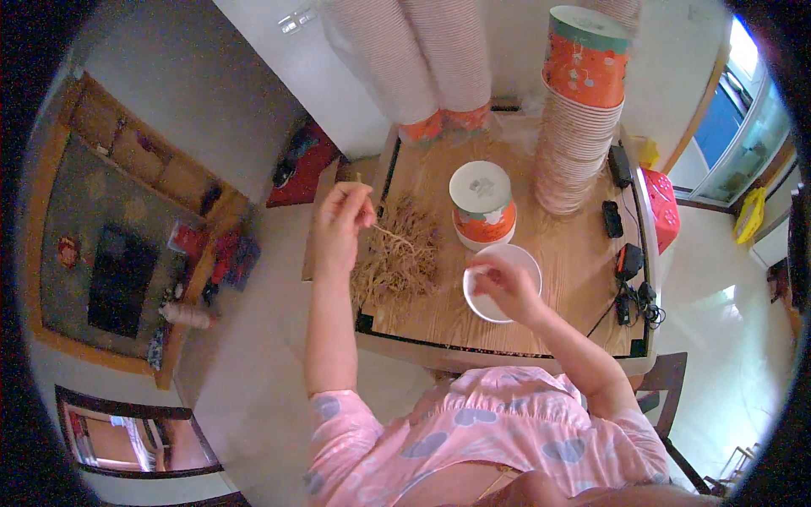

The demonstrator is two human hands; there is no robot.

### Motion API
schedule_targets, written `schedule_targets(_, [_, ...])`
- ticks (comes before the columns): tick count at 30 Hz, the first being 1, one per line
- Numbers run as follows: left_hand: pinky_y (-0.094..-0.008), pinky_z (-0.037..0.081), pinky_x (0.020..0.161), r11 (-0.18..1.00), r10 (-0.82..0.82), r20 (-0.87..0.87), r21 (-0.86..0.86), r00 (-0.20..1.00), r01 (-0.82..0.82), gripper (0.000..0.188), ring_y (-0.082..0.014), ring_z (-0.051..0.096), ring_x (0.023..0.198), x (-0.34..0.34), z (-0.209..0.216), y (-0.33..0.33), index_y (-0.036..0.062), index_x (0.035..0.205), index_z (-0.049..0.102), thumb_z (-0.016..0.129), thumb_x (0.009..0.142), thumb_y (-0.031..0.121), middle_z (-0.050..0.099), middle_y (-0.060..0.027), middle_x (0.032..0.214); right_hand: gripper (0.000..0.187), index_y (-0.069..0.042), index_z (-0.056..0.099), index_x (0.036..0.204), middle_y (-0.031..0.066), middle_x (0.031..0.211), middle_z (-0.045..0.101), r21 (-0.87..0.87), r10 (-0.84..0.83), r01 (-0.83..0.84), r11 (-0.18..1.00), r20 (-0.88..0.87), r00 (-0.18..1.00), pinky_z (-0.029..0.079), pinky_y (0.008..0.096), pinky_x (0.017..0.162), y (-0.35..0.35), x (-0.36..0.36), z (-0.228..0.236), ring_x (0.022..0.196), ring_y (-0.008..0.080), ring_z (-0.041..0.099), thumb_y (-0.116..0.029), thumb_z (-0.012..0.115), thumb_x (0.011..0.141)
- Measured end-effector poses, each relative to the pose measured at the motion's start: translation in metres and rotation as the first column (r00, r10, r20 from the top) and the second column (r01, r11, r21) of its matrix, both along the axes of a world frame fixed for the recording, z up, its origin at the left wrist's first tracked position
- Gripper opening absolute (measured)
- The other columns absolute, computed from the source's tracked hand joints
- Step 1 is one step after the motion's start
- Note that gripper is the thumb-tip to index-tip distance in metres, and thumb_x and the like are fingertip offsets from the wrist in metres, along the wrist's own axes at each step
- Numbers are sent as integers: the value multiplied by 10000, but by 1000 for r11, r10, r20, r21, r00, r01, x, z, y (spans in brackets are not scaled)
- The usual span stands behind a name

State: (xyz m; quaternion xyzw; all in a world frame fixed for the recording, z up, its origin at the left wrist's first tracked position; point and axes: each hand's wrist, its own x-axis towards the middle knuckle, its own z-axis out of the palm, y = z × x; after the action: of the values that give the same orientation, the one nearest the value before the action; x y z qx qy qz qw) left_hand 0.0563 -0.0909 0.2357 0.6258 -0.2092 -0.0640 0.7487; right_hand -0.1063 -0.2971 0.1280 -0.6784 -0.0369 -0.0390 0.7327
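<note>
My left hand point(342, 213) is raised over the table's left side, its fingers pinched on a thin dried stem point(393, 234) that slants down to the right. Beneath it lies a loose heap of dried brown stems point(397, 270). Over the white inside of an upright paper tub point(525, 262), near the front edge, hovers my right hand point(505, 286). Its fingers are curled together, and what they hold, if anything, is too small to make out. Just behind stands an upside-down orange and white paper tub point(483, 221) with a pale base on top.
A tall stack of nested paper tubs point(579, 144) rises at the back right of the wooden table point(562, 325). Two wrapped stacks point(448, 59) lean at the back wall. Black adapters and cables point(627, 270) line the right edge; a red stool point(661, 207) stands beyond.
</note>
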Motion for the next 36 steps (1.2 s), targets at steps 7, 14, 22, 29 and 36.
schedule_targets(7, [-214, 360, 532, 995, 26, 20, 94, 999, -28, 115, -91, 450, 577, -6, -13, -11, 35, 848, 580, 571, 869, 147, 506, -8, 660, 175, -1, 599, 988, 139, 942, 636, -388, 87, -1, 922, 203, 975, 490, 313, 739, 87, 126, -40, 831, 210, 619, -89, 560, 843])
schedule_targets(14, [-207, 360, 554, 807, 422, 708, -8, 567, -591, 96, -79, 436, 667, -1, 96, 76, 38, 848, 546, 566, 873, 128, 477, -11, 738, 168, -4, 607, 894, 140, 842, 638, -586, 48, -56, 808, -29, 998, 488, 377, 760, 108, 147, -110, 856, 337, 605, -133, 540, 810])
schedule_targets(22, [-244, 397, 598, 842, 458, 570, -30, 682, -539, 123, -112, 461, 686, -58, 67, 88, 48, 833, 557, 583, 863, 164, 517, -36, 752, 348, -87, 537, 1154, 158, 1149, 546, -304, 83, -130, 944, -163, 983, 492, 382, 801, 82, 98, -106, 992, 312, 581, -129, 555, 809])
schedule_targets(29, [-211, 428, 590, 896, -75, -162, 422, 984, 138, 62, -57, 517, 662, -161, -140, -25, 20, 832, 646, 628, 828, 80, 586, 1, 727, 262, -33, 531, 1149, 38, 982, 595, 32, 133, -130, 991, -230, 964, 466, 275, 811, -12, -69, -49, 934, 112, 551, -128, 535, 904])
schedule_targets(36, [-240, 452, 619, 800, -276, -104, 526, 956, 288, 79, -102, 570, 679, -172, -157, -72, -2, 792, 634, 658, 790, 73, 624, -51, 768, 389, -35, 498, 1234, 54, 1030, 595, 81, -112, 145, 986, -326, 939, 464, 278, 836, -34, -115, -79, 942, 126, 565, -89, 597, 861])
